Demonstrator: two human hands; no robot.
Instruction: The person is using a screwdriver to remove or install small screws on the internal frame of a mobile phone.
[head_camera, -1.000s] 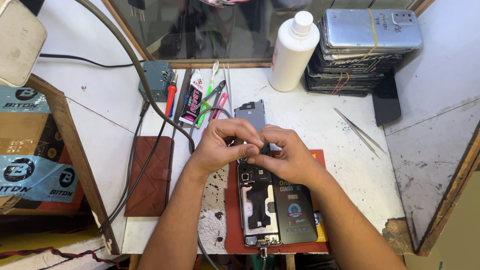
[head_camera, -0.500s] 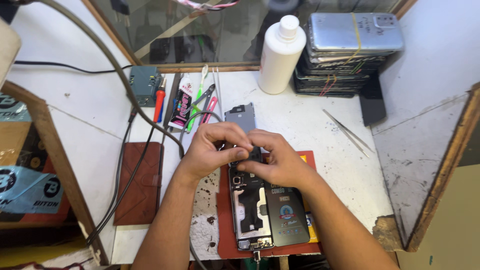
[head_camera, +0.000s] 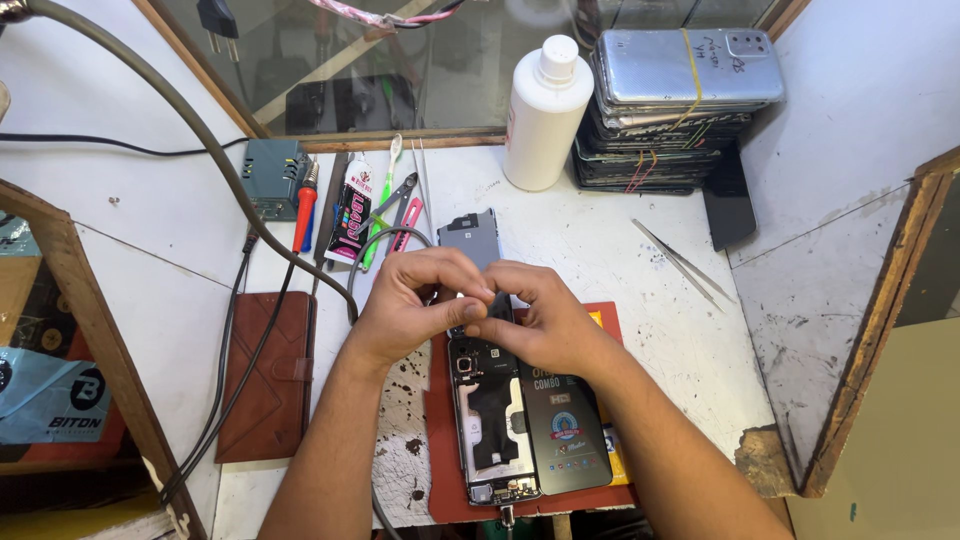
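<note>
Here my left hand (head_camera: 415, 305) and right hand (head_camera: 540, 325) stay pressed together, fingertips pinching a small part I cannot make out, above the top of the opened phone (head_camera: 490, 420) on the red mat (head_camera: 440, 440); nothing has shifted but the view.

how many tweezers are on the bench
2 that I can make out. One pair of tweezers lies on the white bench right of the hands; a second pair lies among the tools by the glue tube. Others may be hidden in that cluster.
</note>
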